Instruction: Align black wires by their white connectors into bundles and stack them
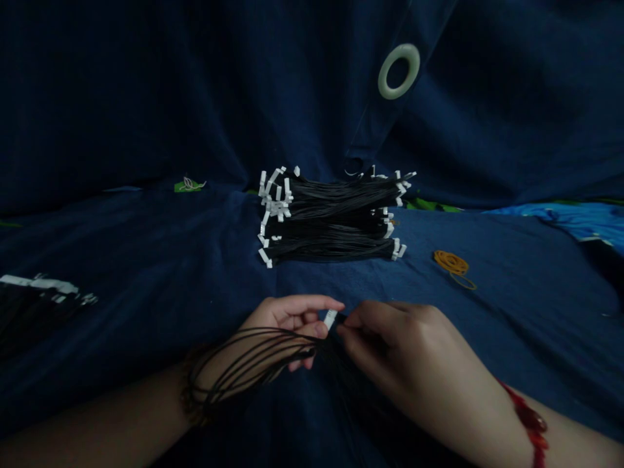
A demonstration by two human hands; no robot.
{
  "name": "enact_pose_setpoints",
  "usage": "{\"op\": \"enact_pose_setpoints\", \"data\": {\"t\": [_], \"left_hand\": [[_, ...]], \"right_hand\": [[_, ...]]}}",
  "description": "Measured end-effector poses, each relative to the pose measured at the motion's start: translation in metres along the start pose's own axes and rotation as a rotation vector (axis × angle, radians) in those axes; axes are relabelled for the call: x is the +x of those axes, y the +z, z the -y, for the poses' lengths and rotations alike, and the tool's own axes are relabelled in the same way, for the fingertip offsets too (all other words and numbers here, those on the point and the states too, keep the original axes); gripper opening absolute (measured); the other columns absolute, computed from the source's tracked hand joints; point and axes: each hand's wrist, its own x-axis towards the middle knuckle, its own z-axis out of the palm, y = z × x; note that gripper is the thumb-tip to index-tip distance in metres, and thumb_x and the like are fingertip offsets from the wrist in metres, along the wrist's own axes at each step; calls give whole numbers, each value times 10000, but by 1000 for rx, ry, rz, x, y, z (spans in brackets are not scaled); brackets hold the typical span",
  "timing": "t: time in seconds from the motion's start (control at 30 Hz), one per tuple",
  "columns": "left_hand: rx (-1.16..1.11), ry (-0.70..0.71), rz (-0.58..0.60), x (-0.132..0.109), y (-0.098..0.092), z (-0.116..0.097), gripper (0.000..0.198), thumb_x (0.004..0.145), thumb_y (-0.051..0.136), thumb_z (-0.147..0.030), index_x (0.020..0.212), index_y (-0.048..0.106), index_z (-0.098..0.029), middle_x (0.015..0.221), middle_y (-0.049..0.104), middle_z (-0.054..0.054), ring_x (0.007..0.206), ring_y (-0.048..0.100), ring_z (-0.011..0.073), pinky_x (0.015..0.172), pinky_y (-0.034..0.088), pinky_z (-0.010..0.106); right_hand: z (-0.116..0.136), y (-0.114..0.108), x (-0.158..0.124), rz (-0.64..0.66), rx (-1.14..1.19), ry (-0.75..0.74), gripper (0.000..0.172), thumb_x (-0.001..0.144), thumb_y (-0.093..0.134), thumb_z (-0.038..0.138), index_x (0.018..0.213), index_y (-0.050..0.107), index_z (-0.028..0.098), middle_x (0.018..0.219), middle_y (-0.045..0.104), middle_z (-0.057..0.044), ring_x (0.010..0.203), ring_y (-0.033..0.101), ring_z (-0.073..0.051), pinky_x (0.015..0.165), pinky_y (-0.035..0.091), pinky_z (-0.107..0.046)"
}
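Observation:
My left hand (292, 325) is closed around a small bundle of thin black cables (229, 364), which loop back over the wrist. A white connector (330, 318) sticks up between its thumb and index finger. Close by on the right, my right hand (394, 338) has its thumb and index finger pinched together at the cable ends; what lies in the pinch is too dark to make out. Beyond both hands lies a stack of black cable bundles (336, 244) with white connectors at both ends.
Dark blue cloth (160, 260) covers the surface and hangs behind. Orange rubber bands (451, 262) lie at the right. More black cables with white ends (43, 284) rest at the far left. A pale ring (383, 71) sits on the hanging cloth. A small green scrap (188, 186) lies at back left.

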Motion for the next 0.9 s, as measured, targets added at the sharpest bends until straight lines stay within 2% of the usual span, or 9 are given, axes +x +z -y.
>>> {"op": "enact_pose_setpoints", "data": {"t": [0.27, 0.37, 0.47, 0.6, 0.77, 0.9], "left_hand": [[-61, 14, 14, 1, -2, 2, 340, 724, 637, -199, 1064, 641, -183, 623, 555, -17, 412, 542, 69, 340, 361, 124], [-127, 53, 1, -2, -4, -1, 299, 749, 598, -146, 1039, 652, -195, 618, 573, -21, 431, 539, 59, 369, 359, 118], [-148, 69, -20, -5, -6, -3, 308, 767, 562, -114, 1054, 640, -191, 646, 584, -11, 481, 547, 70, 397, 374, 126], [-200, 85, -107, -5, -8, -4, 346, 721, 610, -75, 1039, 639, -210, 707, 569, -14, 465, 508, 42, 374, 343, 114], [-245, 83, -141, -5, -8, -6, 329, 669, 646, -60, 964, 665, -207, 709, 529, -22, 405, 457, 11, 341, 312, 110], [-245, 81, -129, -6, -7, -9, 277, 668, 663, -105, 927, 668, -201, 614, 511, -38, 364, 418, 7, 317, 286, 104]], "right_hand": [[-2, 1, 6, -18, 35, -40, 163, 845, 452, 230, 772, 592, 192, 681, 626, -17, 562, 561, -126, 500, 355, -222], [-11, -12, 8, 47, 89, -23, 94, 801, 526, 227, 869, 590, 225, 655, 619, 27, 531, 554, -103, 482, 354, -205], [-27, -28, 9, 146, 141, 16, 219, 740, 601, 227, 956, 567, 236, 602, 596, 57, 490, 546, -93, 455, 364, -193], [-47, -40, 10, 268, 123, 54, 278, 696, 640, 224, 964, 568, 228, 668, 620, 42, 553, 585, -112, 473, 400, -199], [-56, -31, 16, 152, 32, 53, 306, 716, 629, 276, 1010, 559, 225, 655, 603, 48, 506, 546, -95, 455, 358, -199], [-55, -18, 23, 110, 148, 46, 151, 784, 561, 279, 914, 584, 206, 593, 572, 45, 493, 517, -93, 455, 332, -202]]}}
